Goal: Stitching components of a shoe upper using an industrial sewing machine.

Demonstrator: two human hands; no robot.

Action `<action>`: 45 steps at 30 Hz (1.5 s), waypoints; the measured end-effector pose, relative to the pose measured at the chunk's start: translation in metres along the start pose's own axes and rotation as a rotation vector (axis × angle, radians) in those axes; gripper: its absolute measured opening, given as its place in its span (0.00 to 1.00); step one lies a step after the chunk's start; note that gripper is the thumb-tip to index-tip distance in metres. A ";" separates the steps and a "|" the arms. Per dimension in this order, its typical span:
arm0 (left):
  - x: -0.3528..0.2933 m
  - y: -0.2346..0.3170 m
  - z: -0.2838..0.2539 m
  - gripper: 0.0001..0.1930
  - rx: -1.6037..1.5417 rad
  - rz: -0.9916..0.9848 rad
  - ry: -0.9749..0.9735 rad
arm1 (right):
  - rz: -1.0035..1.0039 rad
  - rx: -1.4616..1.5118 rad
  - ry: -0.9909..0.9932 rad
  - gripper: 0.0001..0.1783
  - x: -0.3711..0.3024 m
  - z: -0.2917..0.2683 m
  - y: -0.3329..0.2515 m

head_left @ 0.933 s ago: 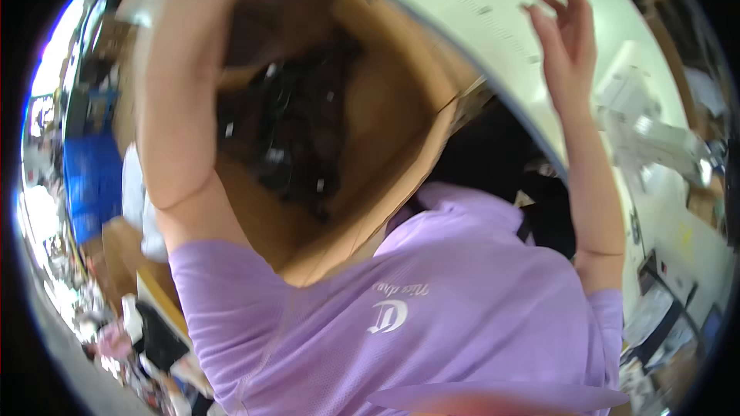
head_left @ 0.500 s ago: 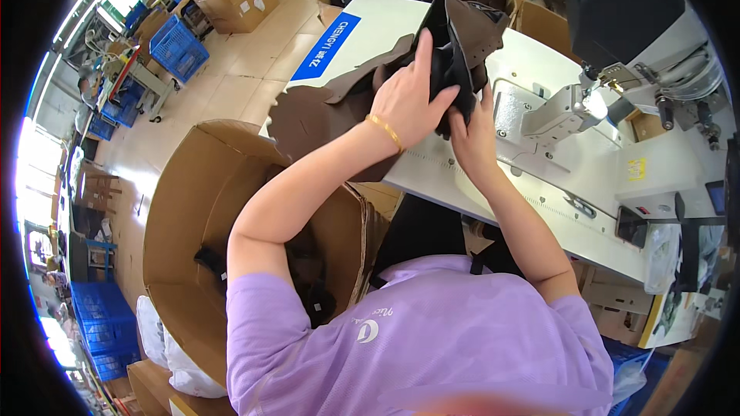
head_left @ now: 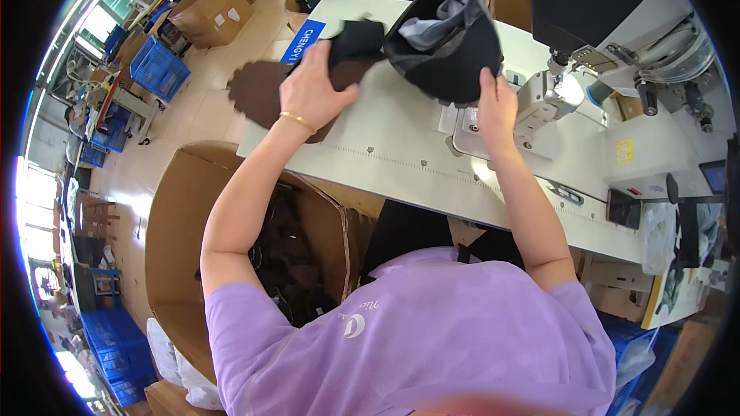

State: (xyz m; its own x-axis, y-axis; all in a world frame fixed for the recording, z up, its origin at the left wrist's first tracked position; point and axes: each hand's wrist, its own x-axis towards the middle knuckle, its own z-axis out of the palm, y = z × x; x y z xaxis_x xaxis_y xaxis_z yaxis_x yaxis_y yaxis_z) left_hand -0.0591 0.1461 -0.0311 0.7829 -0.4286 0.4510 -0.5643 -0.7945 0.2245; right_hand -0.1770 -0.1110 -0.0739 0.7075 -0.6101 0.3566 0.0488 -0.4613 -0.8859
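Observation:
A dark, cup-shaped leather piece [head_left: 455, 69] stands opened out over the sewing table, with loose grey lining [head_left: 435, 29] inside its mouth. My right hand [head_left: 497, 108] pinches its lower right edge between thumb and fingers, close to the sewing head. To the left, my left hand [head_left: 314, 91] grips a flat brown leather piece [head_left: 258, 92] with a wavy edge, its thumb pointing right. Beside that thumb lies a blurred black part [head_left: 358, 42]. Whether the flat piece and the cup-shaped one are joined, I cannot tell.
The sewing machine's head [head_left: 566, 92] stands just right of my right hand, on the white table [head_left: 370, 127]. Below the left table edge is a large cardboard box [head_left: 177, 239] with dark pieces inside. Another full box [head_left: 304, 0] stands behind the table. Blue crates [head_left: 158, 69] are farther left.
My left hand has moved left with the flat brown piece, away from my right hand. The cup-shaped piece has turned and opened, showing grey lining. My right hand has shifted slightly right.

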 end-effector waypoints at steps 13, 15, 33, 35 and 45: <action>0.014 0.050 0.046 0.43 0.544 0.367 0.116 | 0.269 1.146 -0.017 0.11 -0.009 -0.014 -0.001; -0.003 0.065 0.041 0.42 0.255 0.538 0.112 | 0.268 1.115 -0.039 0.11 -0.015 -0.018 -0.001; -0.069 0.138 0.030 0.13 -1.602 -0.272 -0.443 | 0.243 0.803 -0.338 0.15 -0.071 -0.087 0.002; -0.066 0.140 0.029 0.14 -1.646 -0.189 -0.403 | 0.251 0.805 -0.280 0.14 -0.066 -0.088 -0.001; -0.023 0.173 0.011 0.13 -1.796 -0.240 -0.463 | 0.307 0.885 -0.112 0.14 -0.041 -0.100 -0.018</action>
State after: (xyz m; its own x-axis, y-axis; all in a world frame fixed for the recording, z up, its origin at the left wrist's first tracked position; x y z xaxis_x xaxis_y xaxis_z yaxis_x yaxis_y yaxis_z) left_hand -0.1717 0.0141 -0.0124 0.7030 -0.7034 0.1050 0.2293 0.3640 0.9027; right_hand -0.2770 -0.1426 -0.0432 0.8400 -0.5366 0.0802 0.3337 0.3945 -0.8561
